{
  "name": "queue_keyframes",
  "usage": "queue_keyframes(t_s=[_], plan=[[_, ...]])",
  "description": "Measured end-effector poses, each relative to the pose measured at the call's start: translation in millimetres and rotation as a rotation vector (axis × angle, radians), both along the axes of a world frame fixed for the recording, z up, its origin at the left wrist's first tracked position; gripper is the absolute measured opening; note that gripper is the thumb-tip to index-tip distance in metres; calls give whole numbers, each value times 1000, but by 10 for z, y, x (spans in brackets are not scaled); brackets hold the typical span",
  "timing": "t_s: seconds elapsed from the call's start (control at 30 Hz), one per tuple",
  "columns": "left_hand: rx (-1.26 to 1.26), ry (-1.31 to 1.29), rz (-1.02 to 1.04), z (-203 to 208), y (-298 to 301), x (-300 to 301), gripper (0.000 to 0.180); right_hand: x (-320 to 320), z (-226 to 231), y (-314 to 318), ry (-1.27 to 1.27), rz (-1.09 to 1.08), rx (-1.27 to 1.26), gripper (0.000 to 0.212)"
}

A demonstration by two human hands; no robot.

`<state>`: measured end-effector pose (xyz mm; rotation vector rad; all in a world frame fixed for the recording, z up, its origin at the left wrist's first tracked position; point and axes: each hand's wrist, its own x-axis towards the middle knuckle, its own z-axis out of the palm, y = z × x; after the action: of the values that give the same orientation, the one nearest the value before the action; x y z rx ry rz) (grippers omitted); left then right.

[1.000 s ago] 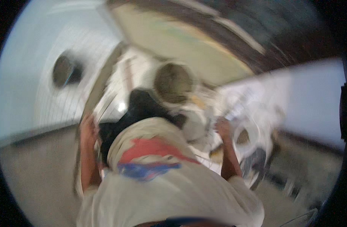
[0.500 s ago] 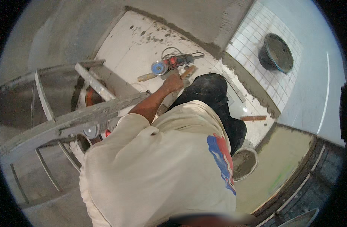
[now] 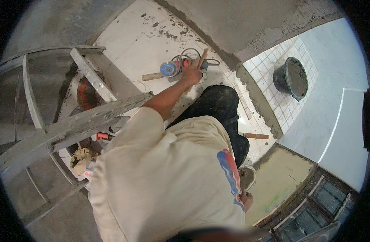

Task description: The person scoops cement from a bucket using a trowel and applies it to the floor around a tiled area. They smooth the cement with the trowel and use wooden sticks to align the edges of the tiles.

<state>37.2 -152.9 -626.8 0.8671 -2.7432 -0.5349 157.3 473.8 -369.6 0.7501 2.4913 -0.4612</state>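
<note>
My left hand [image 3: 191, 74] reaches forward over the white tile floor [image 3: 132, 40] and rests on a red angle grinder [image 3: 181, 66] with a blue disc. A thin wooden stick [image 3: 203, 58] rises between its fingers. My black trouser leg [image 3: 217, 105] lies just behind the grinder. My right hand [image 3: 246, 199] hangs low at my side, closed around the handle of a round, mortar-caked trowel [image 3: 246, 176]. My white shirt hides most of what lies below me.
A grey metal ladder frame [image 3: 84, 121] crosses the left side, with a red tub [image 3: 87, 94] beneath it. A black bucket [image 3: 292, 76] stands on small white tiles at the right. A wooden-handled tool [image 3: 255, 136] lies by a mortar ridge [image 3: 259, 103]. A dark window frame [image 3: 314, 205] is at the lower right.
The view swung from a blurred look at the wall down to the floor and has steadied. My left hand stays at the grinder, fingers now spread around the stick.
</note>
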Motion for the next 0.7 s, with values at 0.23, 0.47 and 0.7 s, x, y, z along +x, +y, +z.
queue_keyframes(t_s=[0.23,0.47,0.7], plan=[[49,-172,-46,-361,-83,-520,92,74,154,-36,-107,-10,-32,43],[364,-358,-93,391,-785,-78,89,32,117,62,-190,-6,-11,40],[128,-522,-112,56,-1455,-143,29,-222,644,-822,12,46,61,46]])
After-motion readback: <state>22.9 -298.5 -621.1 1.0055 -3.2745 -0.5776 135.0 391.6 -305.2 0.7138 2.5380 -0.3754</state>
